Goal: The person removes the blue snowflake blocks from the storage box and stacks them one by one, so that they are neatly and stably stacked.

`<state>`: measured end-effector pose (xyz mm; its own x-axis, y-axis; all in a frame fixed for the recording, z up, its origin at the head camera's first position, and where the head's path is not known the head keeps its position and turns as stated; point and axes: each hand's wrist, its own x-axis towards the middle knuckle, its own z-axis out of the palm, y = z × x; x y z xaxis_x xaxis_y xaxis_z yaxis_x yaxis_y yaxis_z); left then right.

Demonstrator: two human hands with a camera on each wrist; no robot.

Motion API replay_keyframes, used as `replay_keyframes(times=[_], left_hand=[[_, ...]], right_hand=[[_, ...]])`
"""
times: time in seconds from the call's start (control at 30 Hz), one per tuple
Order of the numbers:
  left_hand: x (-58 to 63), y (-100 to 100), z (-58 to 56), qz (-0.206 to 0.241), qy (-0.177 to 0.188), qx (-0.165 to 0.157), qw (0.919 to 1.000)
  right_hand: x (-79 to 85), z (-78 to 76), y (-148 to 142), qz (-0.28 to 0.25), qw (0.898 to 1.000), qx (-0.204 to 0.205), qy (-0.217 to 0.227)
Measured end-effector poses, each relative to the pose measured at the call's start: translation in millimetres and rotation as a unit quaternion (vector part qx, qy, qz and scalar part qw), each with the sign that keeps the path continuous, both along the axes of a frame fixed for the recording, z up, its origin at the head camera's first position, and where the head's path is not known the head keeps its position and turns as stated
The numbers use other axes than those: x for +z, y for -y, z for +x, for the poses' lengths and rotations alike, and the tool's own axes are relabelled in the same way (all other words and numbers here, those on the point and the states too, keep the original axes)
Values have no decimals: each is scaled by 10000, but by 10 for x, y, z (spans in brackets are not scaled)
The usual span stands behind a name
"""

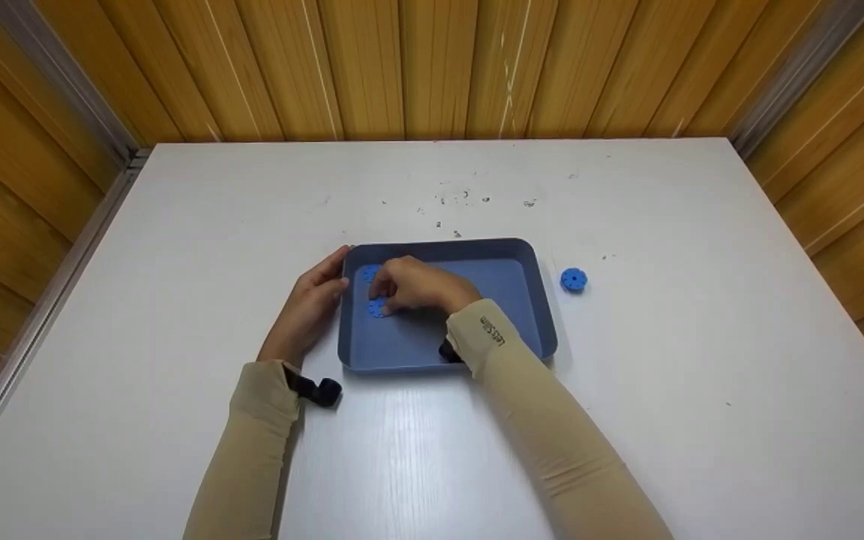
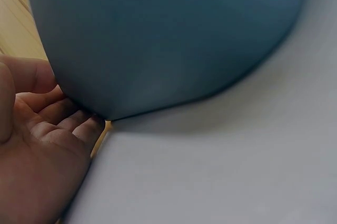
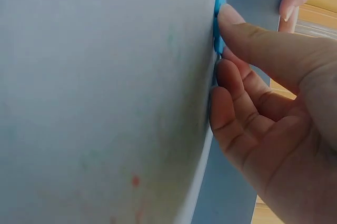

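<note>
A shallow blue-grey tray [image 1: 432, 369] rests on the white table. My left hand [image 1: 310, 307] holds its left side near the far corner, thumb tip at the rim; in the left wrist view the fingers [image 2: 79, 126] bend against the outer wall. Inside the tray, my right hand [image 1: 421, 286] pinches a flat blue notched disc [image 1: 377, 308], low over the tray floor. The right wrist view shows that disc [image 3: 217, 37] edge-on under the thumb [image 3: 247, 34]. Just beyond it lies another blue notched disc [image 1: 369, 272], partly covered by the right hand.
Right of the tray, a blue notched disc [image 1: 574, 280] with a hole in its centre lies on the table [image 1: 702, 337]. Dark marks dot the tabletop behind the tray. Yellow wood-look panels [image 1: 432, 67] stand along the table's back and sides.
</note>
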<state>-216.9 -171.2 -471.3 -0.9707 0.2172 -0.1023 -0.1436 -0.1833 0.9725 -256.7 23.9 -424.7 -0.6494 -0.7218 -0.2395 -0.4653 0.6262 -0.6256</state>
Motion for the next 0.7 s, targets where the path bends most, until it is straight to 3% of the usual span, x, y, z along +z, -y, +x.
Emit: replay_keyframes(times=[0.7], left_hand=[[19, 11, 8, 51, 35, -74, 10000]], right_hand=[[69, 28, -163, -106, 9999, -99, -93]])
